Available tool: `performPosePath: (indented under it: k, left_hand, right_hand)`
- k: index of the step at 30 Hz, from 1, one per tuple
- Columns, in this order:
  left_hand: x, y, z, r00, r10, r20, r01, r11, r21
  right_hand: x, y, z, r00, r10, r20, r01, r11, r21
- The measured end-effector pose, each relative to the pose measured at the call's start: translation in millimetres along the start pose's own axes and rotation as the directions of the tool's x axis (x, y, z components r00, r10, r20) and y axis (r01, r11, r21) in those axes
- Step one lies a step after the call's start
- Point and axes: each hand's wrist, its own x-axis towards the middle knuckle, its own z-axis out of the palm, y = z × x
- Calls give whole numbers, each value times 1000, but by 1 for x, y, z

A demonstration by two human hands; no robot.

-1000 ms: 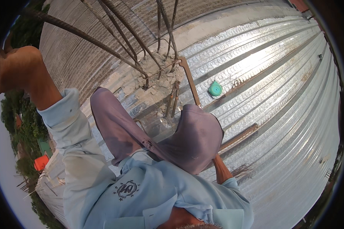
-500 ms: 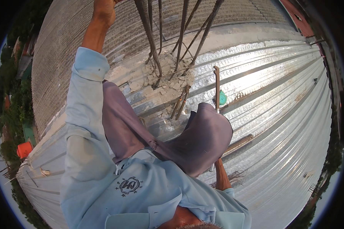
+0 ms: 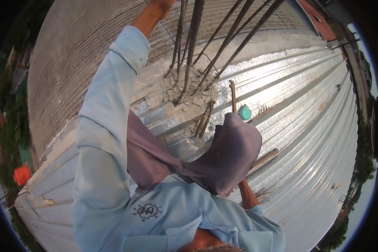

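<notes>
My left hand [image 3: 163, 4] is raised at the top edge, beside several upright rebars [image 3: 193, 40]; its fingers are cut off by the frame, so its grip does not show. Broken concrete [image 3: 199, 90] surrounds the bars' feet. On my right side the forearm [image 3: 248, 196] goes behind my bent knee, which hides the right hand. A rusty bar tool with a hooked, jaw-like end [image 3: 233, 96] sticks up beyond that knee; its lower part is hidden, and I cannot tell whether the right hand holds it. Next to it lies a round turquoise object [image 3: 245, 112].
I am squatting on ribbed metal sheeting [image 3: 298, 168]. Short rusty bar stubs [image 3: 204, 122] rise in front of me. A rusty bar [image 3: 264, 160] lies by my right knee. Brownish corrugated roofing [image 3: 84, 54] spreads at far left; a red-orange container [image 3: 22, 175] stands by the left edge.
My left hand and arm have moved right, toward the rebars. The hooked bar tool has shifted slightly left and sunk further behind my knee. The whole view has also shifted a little.
</notes>
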Motion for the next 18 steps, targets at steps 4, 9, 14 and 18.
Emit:
performPosePath:
  k: [4,9,14,18]
  left_hand:
    - [20,19,7,999,29,38,-29,1000,5]
    - [49,50,21,994,71,80,-73,997,26]
    - [73,69,40,984,144,103,-148,989,27]
    - [65,80,30,989,142,37,-146,973,180]
  right_hand:
    - [15,3,16,1000,-11,-5,11,1000,23]
    - [37,20,29,1000,5,3,-5,998,62]
    - [55,46,18,972,-188,-143,157,967,-203]
    - [64,70,43,999,-41,6,41,988,-150]
